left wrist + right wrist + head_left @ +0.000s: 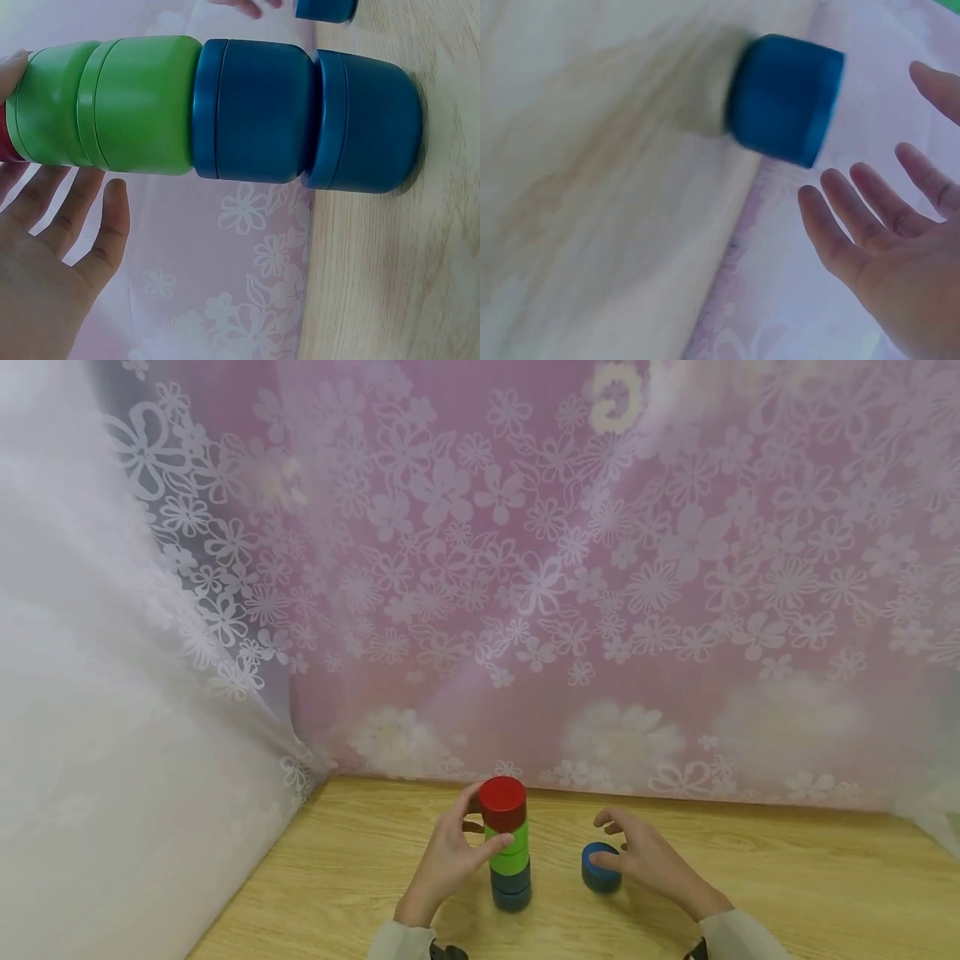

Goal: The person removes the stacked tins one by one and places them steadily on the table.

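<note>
A tall stack of small round canisters [510, 858] stands upright on the table: a red one [503, 800] on top, two green ones [142, 105] below it and two blue ones [259, 112] at the bottom. My left hand [452, 853] holds the upper part from the left, thumb across the front at the green and fingers around the far side near the red. A single blue canister [601, 868] sits on the table to the right of the stack. Over its right side is my right hand [651, 858], fingers spread; in the right wrist view they are apart from the canister [786, 99].
The light wood table [817, 877] carries all the canisters. A pink flowered curtain [525, 610] hangs along its back edge. On the left a white sheet [112, 735] hangs beside the table.
</note>
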Motion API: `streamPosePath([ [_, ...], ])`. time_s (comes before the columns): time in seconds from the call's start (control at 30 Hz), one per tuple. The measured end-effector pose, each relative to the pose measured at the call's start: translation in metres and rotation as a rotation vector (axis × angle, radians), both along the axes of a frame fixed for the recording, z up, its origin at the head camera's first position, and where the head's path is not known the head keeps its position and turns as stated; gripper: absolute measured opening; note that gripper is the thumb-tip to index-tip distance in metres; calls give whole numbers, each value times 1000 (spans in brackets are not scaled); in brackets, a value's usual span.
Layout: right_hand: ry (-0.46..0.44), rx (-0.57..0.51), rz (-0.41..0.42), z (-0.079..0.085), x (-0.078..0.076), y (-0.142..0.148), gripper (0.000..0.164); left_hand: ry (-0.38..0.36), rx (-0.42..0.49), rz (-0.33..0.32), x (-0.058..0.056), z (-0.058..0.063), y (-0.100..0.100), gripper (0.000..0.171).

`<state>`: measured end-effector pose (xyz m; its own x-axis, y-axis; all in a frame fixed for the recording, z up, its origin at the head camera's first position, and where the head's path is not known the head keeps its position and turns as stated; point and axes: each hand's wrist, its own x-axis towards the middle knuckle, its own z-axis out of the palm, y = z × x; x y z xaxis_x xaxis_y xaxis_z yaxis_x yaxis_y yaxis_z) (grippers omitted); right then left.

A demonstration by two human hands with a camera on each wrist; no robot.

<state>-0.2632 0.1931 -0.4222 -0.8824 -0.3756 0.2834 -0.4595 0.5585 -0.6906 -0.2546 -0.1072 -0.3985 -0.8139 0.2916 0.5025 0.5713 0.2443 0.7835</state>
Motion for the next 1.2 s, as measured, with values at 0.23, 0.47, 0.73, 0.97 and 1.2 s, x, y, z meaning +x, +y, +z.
streamPosePath([
  [0.23,98,-107,-53,20,2,-12,39,1,-5,-11,0,2,-1,69],
  [0.47,192,-219,-64,36,3,-26,37,-6,-6,-23,-1,0,-1,70],
  [0.73,198,-269,-16,42,4,-39,43,-26,-14,-28,-3,-7,-5,69],
  [0.97,151,-301,1,52,9,-44,44,-47,-28,-36,-2,-10,-6,69],
  [1.2,156,-350,63,62,13,-50,44,-45,-50,-34,-2,-14,-4,66],
])
